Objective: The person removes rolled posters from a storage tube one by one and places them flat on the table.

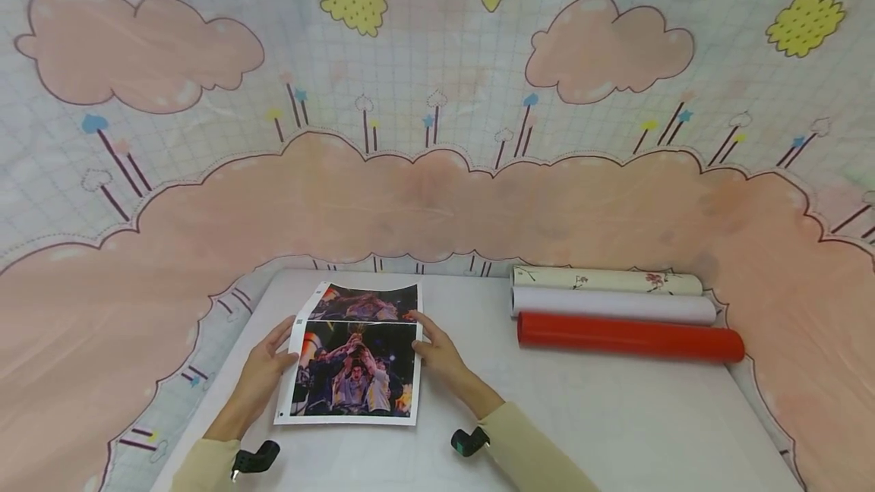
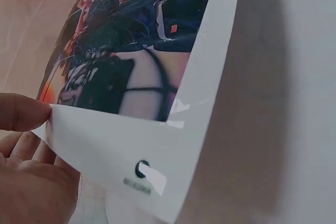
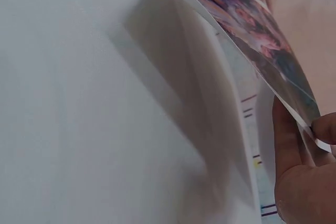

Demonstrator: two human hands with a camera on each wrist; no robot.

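A printed photo sheet (image 1: pixel 355 370) with a white border is held up off the white table, showing people raising a trophy. A pale line crosses its upper part; I cannot tell whether that is a crease or the edge of a second sheet. My left hand (image 1: pixel 258 374) pinches the left border, thumb on the printed face and fingers behind, as the left wrist view shows on the sheet (image 2: pixel 126 66). On the opposite edge my right hand (image 1: pixel 444 359) pinches the paper between thumb and fingers. The right wrist view shows the sheet (image 3: pixel 262 45) tilted and bowed.
Three rolls lie side by side at the back right of the white table (image 1: pixel 581 424): a flower-patterned roll (image 1: pixel 615 280), a white roll (image 1: pixel 615 305) and a red roll (image 1: pixel 629 336). A cartoon-print cloth (image 1: pixel 437 203) hangs behind and around the table.
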